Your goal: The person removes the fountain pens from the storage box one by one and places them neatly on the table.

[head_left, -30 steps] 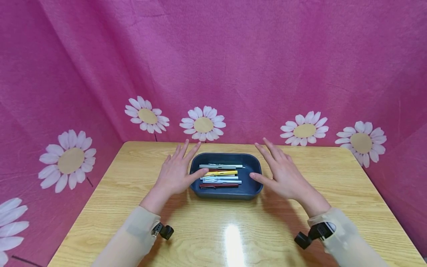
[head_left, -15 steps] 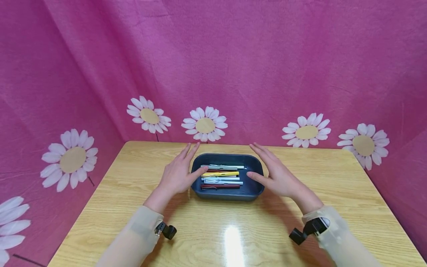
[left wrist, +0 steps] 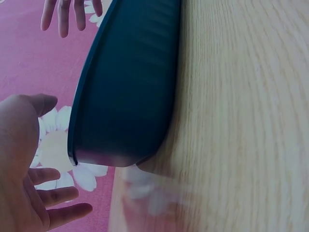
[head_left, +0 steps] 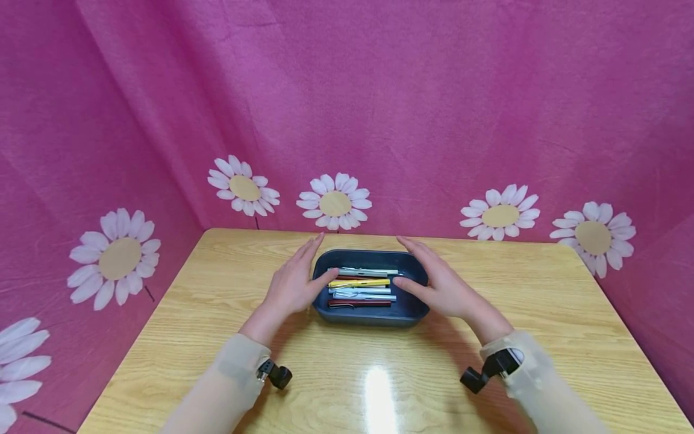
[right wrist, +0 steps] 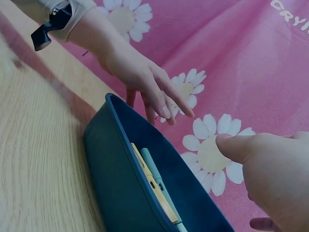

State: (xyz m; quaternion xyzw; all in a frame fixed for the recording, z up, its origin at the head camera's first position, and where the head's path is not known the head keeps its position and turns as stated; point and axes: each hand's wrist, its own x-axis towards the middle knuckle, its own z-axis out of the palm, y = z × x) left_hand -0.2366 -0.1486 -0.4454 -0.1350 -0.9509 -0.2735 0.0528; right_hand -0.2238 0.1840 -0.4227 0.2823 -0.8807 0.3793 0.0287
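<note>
A dark blue bin [head_left: 408, 306] with rounded corners stands on the table, several pens lying inside toward its left. Among them are a yellow pen [head_left: 362, 283], a dark red pen [head_left: 360, 303], a pale blue pen [head_left: 368, 297] and a grey-green pen [head_left: 360, 272]. My left hand [head_left: 294, 284] hovers at the bin's left end, fingers extended and thumb over the rim. Opposite it, my right hand [head_left: 451, 288] is at the right end, its thumb over the bin's inside. Both wrist views show the hands above the rim, holding nothing.
The wooden table [head_left: 325, 374] carries a bright light reflection near the front. Behind and beside it hangs a pink cloth [head_left: 379, 120] printed with white daisies. A small black camera sits on each wrist, the left camera [head_left: 280, 377] and the right camera [head_left: 473, 380].
My right hand has moved left, closer over the bin's right end. My left hand has shifted slightly right, with its fingers drawn closer together. The pens stay in place in the bin.
</note>
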